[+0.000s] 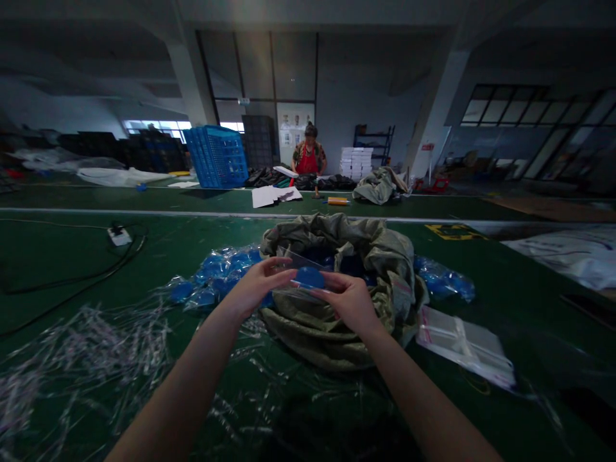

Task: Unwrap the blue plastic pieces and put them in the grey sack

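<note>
Between my two hands is a round blue item (309,277) in a clear plastic bag, held above the near rim of an open grey-green sack (312,327). My left hand (262,282) pinches the bag's left side, and my right hand (350,301) grips the right side with its fingertips on the blue item. Dark blue items show inside the sack. Bagged blue items (224,273) lie in a pile to the sack's left, and more (445,280) lie to its right. A stack of flat clear bags (466,346) rests at the right.
Thin clear plastic strips (96,346) litter the green table's left side. Behind them are a white power socket (119,236) and black cables. On the far table stand a blue crate (216,156) and an orange roll (337,201). A person in a red apron (307,159) is behind it.
</note>
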Tool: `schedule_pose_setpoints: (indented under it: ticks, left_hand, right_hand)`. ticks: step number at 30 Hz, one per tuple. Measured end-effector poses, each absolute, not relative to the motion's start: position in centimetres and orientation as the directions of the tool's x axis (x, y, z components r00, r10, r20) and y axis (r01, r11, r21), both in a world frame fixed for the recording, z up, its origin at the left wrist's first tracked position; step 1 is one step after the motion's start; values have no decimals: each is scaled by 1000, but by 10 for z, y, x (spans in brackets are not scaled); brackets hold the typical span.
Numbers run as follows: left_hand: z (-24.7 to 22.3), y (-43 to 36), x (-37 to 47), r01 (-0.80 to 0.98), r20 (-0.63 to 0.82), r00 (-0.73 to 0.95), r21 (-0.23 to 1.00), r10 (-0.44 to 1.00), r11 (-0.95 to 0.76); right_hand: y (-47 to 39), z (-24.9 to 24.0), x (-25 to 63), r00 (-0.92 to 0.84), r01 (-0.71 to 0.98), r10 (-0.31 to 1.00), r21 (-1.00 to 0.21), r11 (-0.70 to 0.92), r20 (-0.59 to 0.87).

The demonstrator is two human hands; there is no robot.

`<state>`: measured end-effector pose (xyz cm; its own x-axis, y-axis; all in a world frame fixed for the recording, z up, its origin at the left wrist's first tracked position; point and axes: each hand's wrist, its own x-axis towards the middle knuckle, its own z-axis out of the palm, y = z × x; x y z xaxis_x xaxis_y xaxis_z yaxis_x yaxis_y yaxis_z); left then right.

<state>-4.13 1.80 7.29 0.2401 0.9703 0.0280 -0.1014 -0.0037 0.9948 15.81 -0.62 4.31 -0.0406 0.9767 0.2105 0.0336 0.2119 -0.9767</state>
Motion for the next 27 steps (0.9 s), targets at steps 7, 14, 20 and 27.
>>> schedule_pose_setpoints:
  ticks: [7,14,20,27]
  left_hand:
    - [72,11,-31,-38,63,232,998,971,-56]
    - [67,12,-26,-8,78,208,997,975,-78]
    - [60,11,-16,-152,70,157,987,985,-46]
    - [63,14,-9,-555,0,-12,832,1000,-7]
  right_hand:
    - [-3,37,159,-20,96,964,-959,267,266]
    - [-3,33,155,55,162,922,-914,372,384]
    - [-7,39,156,54,214,920,-904,369,388]
    - [-10,54,164,319,166,853,-911,378,412]
